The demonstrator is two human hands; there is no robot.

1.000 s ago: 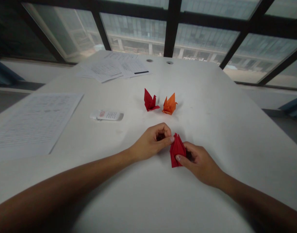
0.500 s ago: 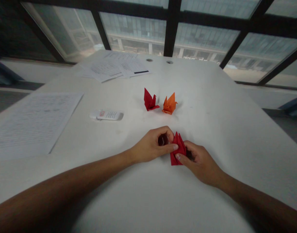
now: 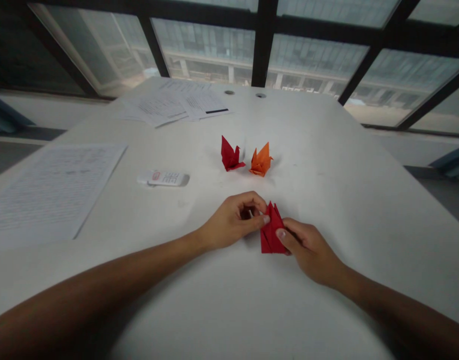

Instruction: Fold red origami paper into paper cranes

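A partly folded red paper piece [image 3: 270, 231] rests on the white table [image 3: 327, 165] between both hands. My left hand [image 3: 231, 220] pinches its upper left edge with thumb and forefinger. My right hand [image 3: 310, 250] grips its right side, thumb pressed on the front. Both hands are closed on the paper. Beyond them stand a finished red paper crane [image 3: 230, 155] and an orange paper crane [image 3: 261, 161], side by side and apart from the hands.
A small white card-like packet with red print [image 3: 164, 178] lies left of the cranes. A printed sheet [image 3: 53, 187] lies at the table's left edge. More printed sheets [image 3: 177, 104] lie at the far side. Large windows stand behind the table.
The red paper has shifted slightly up and left, and looks more closed. My right thumb has moved higher on its front. My left fingers have tightened on its top edge.
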